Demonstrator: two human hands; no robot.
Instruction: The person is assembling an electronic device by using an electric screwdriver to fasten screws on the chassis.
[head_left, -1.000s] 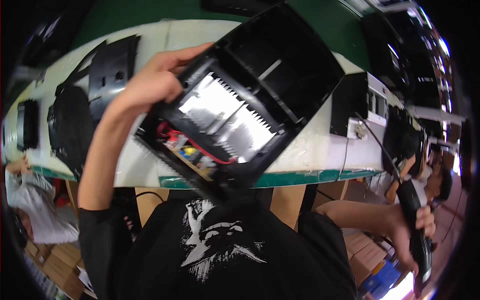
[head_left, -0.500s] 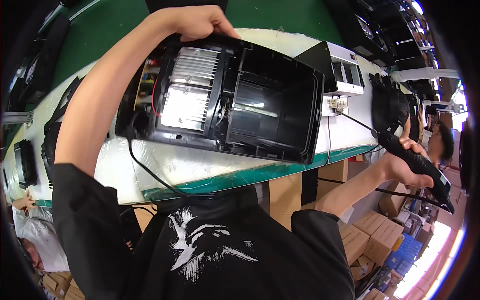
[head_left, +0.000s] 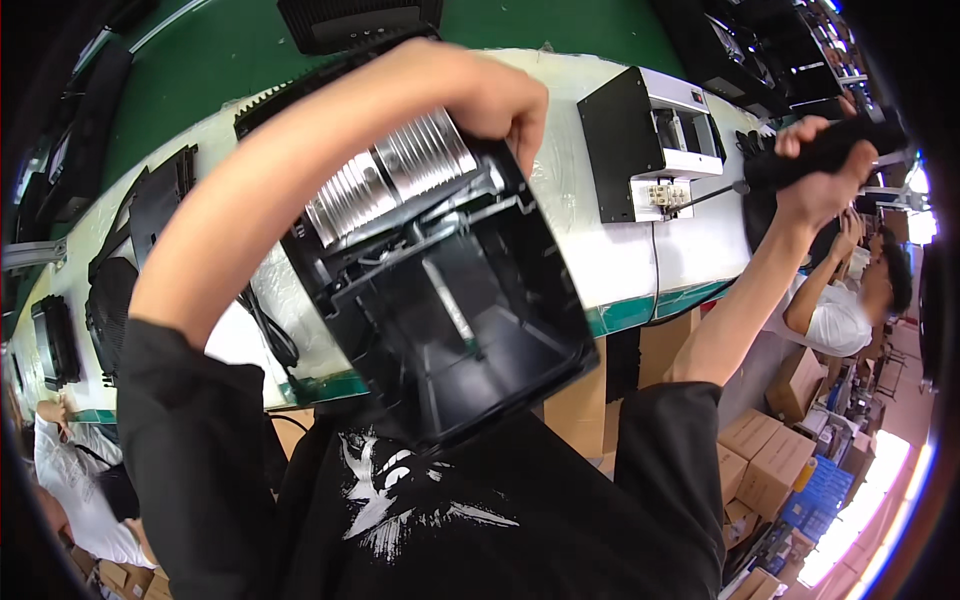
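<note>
The person wears a loose black short-sleeved T-shirt (head_left: 570,520), plain and matt, filling the lower middle of the frame; on its front, at lower centre, sits a white print (head_left: 378,535) with ragged, brush-like edges, its strokes splayed downward and one tapering to a point toward the right; the wide left sleeve (head_left: 200,450), at lower left, falls in soft creases to a straight hem; the right sleeve (head_left: 670,450), at lower right, is equally roomy and rumpled; below the hems, the left forearm (head_left: 300,165) and right forearm (head_left: 745,300) are bare, as are the left hand (head_left: 500,100) and right hand (head_left: 820,195).
</note>
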